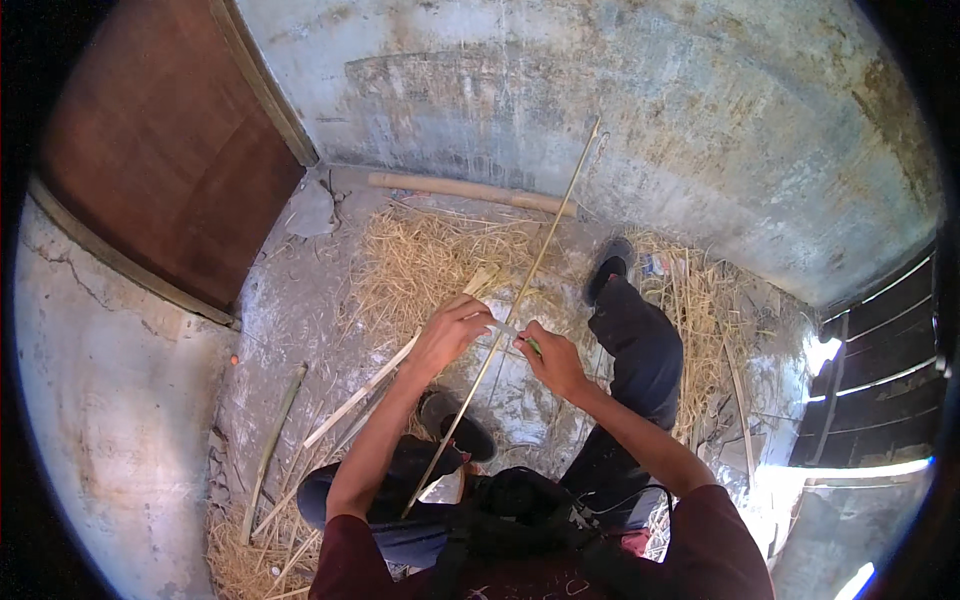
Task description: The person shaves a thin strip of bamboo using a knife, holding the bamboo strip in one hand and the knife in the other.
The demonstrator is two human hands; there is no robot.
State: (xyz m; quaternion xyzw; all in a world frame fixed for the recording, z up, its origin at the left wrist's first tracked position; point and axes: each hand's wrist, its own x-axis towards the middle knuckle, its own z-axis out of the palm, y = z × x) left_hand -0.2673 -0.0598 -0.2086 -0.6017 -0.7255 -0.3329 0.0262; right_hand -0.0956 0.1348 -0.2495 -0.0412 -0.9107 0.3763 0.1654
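My right hand [552, 360] is closed round the green handle of a small knife [508, 328], its pale blade pointing left. At the blade's tip, the fingers of my left hand [452, 330] are pinched together and seem to grip it. Between the two hands runs a long, thin bamboo strip [545, 240], slanting from my lap up toward the far wall. It passes by the blade; whether they touch, I cannot tell. The strip's lower end lies by my left thigh.
Loose straw [420, 260] covers parts of the floor. A thick bamboo pole [470, 192] lies along the far wall [500, 110]. More split pieces [360, 395] and a greenish bamboo stick [275, 450] lie at left, near a brown door [170, 140]. Dark slats [870, 390] stand at right.
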